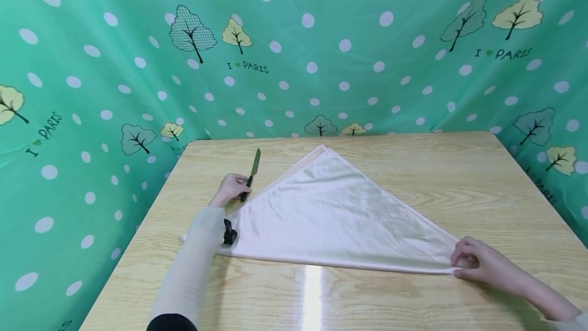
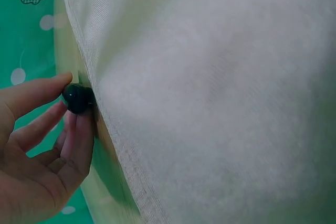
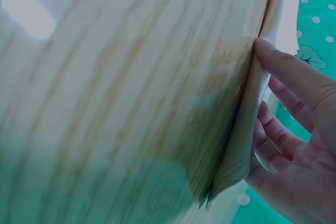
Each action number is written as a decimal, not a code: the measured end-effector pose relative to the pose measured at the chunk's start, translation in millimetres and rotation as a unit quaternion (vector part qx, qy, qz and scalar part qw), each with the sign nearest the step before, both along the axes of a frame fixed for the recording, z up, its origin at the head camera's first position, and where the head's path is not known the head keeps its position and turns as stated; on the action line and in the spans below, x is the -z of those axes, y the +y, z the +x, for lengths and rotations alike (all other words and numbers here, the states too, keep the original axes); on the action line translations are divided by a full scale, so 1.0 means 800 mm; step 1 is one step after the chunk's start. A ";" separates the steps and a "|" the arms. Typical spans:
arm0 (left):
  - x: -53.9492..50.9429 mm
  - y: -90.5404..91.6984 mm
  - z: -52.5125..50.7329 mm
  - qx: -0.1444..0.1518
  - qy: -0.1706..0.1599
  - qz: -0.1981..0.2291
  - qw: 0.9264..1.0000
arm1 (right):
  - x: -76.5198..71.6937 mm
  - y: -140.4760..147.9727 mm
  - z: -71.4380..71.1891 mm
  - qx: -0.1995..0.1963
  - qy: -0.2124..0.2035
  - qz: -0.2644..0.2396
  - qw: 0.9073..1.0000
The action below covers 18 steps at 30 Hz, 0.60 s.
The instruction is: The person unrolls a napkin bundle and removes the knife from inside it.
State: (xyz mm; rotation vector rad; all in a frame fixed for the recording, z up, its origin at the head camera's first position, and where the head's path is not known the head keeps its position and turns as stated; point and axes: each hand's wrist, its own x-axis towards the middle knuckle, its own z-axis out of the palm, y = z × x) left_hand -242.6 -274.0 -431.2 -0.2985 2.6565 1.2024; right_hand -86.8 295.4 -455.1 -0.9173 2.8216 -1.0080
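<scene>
A white cloth (image 1: 321, 218) lies folded into a triangle, its peak toward the back and its long folded edge toward the front. My left hand (image 1: 229, 189) grips the black handle of a knife (image 1: 255, 162) beside the cloth's left slanting edge, with the blade pointing to the back. In the left wrist view only the rounded dark handle end (image 2: 76, 99) shows between thumb and fingers. At the cloth's right corner, my right hand (image 1: 487, 267) pinches the fabric between thumb and fingers. My left sleeve hides part of the cloth's left corner.
Everything rests on a wood-grain table (image 1: 427, 162). A green dotted curtain (image 1: 294, 65) printed with trees hangs behind and on both sides. Some small black object (image 1: 228, 233) shows beside my left sleeve. Light glares on the table's front (image 1: 312, 295).
</scene>
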 end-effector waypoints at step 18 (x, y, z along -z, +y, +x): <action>-0.023 -0.009 0.032 0.057 0.105 -0.041 0.992 | -0.048 -0.004 -0.018 0.076 -0.117 0.105 0.985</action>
